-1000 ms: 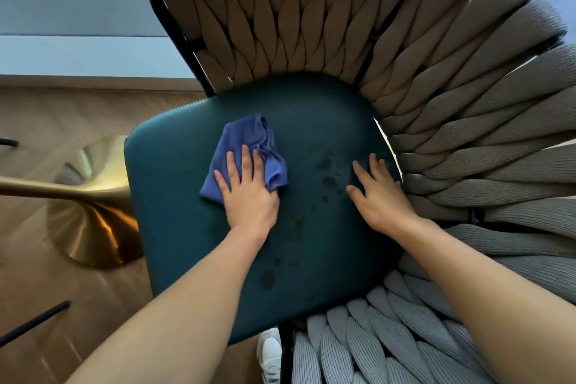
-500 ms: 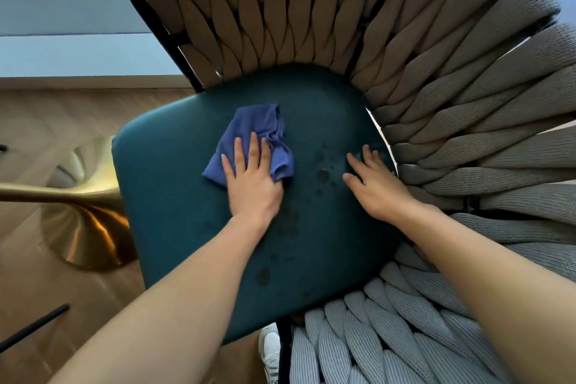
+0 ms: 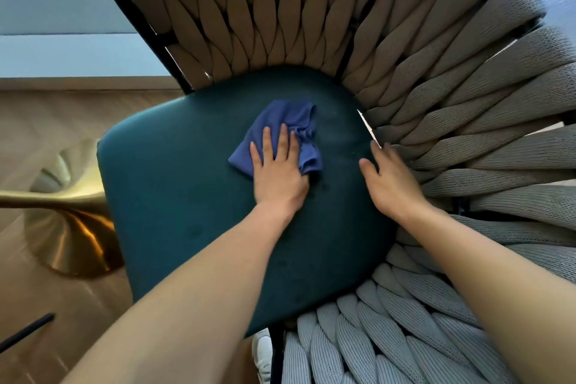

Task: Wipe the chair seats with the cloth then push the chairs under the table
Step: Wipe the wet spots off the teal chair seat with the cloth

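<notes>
A wood-grain floor [image 3: 43, 115] runs along the left of the view, with a pale wall band above it and a brass-coloured flared table base [image 3: 67, 221] standing just beside the chair. The chair's dark teal seat [image 3: 187, 196] fills the middle, wrapped on the far and right sides by a backrest of thick woven rope bands [image 3: 436, 87], tan at the top and grey lower down. A crumpled blue cloth [image 3: 280, 121] lies on the far middle of the seat. The left hand [image 3: 277, 171] lies flat on the cloth, its fingers [image 3: 282, 140] straight and slightly spread, pressing it against the seat rather than curling round it. The right hand [image 3: 389, 181] is at the seat's right edge, touching or just over the cushion next to the rope bands, fingers straight and relaxed, holding nothing. A white shoe [image 3: 263, 352] shows below the seat's near edge
</notes>
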